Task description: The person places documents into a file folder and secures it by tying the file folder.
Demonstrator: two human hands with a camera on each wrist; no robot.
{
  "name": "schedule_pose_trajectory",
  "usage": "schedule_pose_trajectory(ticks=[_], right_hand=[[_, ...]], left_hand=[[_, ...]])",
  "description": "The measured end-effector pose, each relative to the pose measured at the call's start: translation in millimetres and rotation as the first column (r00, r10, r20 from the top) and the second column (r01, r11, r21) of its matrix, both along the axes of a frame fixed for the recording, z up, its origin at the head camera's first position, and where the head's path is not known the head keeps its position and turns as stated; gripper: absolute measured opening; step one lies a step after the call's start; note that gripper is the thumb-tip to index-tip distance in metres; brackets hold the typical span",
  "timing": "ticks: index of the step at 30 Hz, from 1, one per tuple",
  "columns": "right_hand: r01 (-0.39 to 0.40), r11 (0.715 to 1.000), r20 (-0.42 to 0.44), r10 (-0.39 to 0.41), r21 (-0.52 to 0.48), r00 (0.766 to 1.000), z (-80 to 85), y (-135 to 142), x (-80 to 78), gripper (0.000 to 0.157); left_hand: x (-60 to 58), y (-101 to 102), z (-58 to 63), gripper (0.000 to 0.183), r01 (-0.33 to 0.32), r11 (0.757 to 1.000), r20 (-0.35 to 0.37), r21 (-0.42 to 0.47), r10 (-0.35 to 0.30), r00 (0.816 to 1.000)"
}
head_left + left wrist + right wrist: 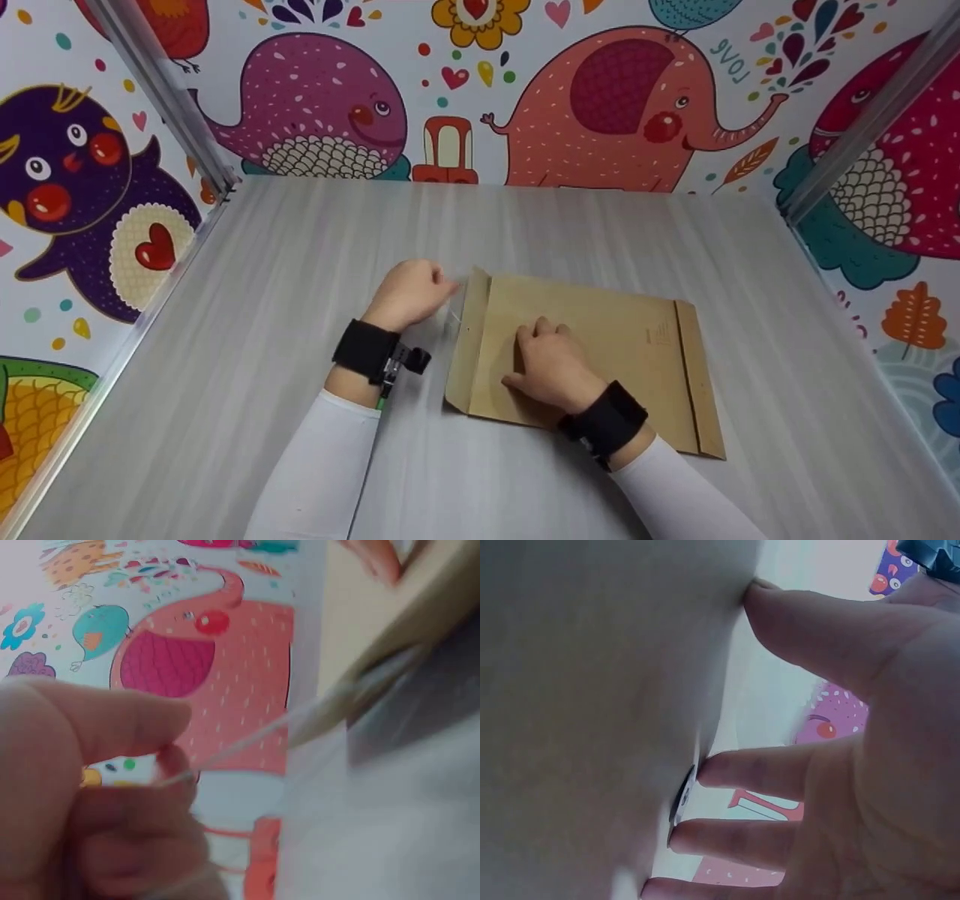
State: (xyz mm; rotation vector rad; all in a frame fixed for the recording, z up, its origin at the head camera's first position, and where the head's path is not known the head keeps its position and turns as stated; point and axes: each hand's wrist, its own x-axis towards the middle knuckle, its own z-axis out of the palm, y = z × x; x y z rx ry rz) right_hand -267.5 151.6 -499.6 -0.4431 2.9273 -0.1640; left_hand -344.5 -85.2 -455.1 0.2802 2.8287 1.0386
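Note:
A brown kraft-paper envelope (615, 300) lies flat on the table, its narrow flap (471, 337) on the left side. Just left of that flap, my left hand (409, 294) pinches a thin white string (255, 737). In the left wrist view the string runs taut from thumb and finger toward the envelope's edge. My right hand (556, 367) rests on the envelope with its fingers spread, fingertips touching the paper. A small dark round disc (681, 796) shows beside those fingertips in the right wrist view; the hand hides it in the head view.
The grey wood-grain table (337, 225) extends around the envelope. Printed cartoon panels (450, 82) stand behind it and at both sides, with metal posts (161, 97) at the corners. Each wrist wears a black band (367, 351).

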Motion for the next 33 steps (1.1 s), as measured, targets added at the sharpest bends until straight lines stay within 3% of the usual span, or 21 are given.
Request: schedule_pose_trajectory(ticks=[5,10,15,21,26,29,33], right_hand=[[0.008,1.000,-0.002,-0.008,0.004,1.000,0.1,0.0,2.4,0.079],[0.016,1.000,-0.004,-0.016,-0.002,1.000,0.7,2.1,3.1,0.078],[-0.001,1.000,-0.003,0.001,-0.009,1.000,1.0,2.3,2.1,0.080],[-0.020,0.999,-0.005,0.020,0.036,1.000,0.3,1.3,1.5,0.082],[-0.034,0.997,-0.010,0.034,0.070,0.999,-0.6,-0.2,1.9,0.082],[-0.048,0.994,-0.014,0.050,0.094,0.999,-0.7,-0.4,2.1,0.082],[-0.057,0.993,-0.018,0.059,0.103,0.998,-0.3,0.8,2.2,0.082]], left_hand=[[-0.9,-28.1,14.6,0.041,-0.152,0.987,-0.068,0.042,0.154,0.986],[-0.5,-37.9,20.8,0.041,-0.204,0.972,-0.122,0.113,0.218,0.968],[-1.3,-27.5,14.7,0.040,-0.171,0.981,-0.122,0.097,0.182,0.976],[0.8,-21.9,10.5,0.058,-0.110,0.993,-0.106,-0.052,0.104,0.989],[2.3,-22.8,10.4,0.060,-0.139,0.985,-0.078,-0.106,0.131,0.988],[1.6,-25.6,12.3,0.059,-0.204,0.977,-0.141,-0.060,0.194,0.971],[1.0,-31.3,16.4,0.055,-0.307,0.951,-0.290,0.046,0.307,0.906]])
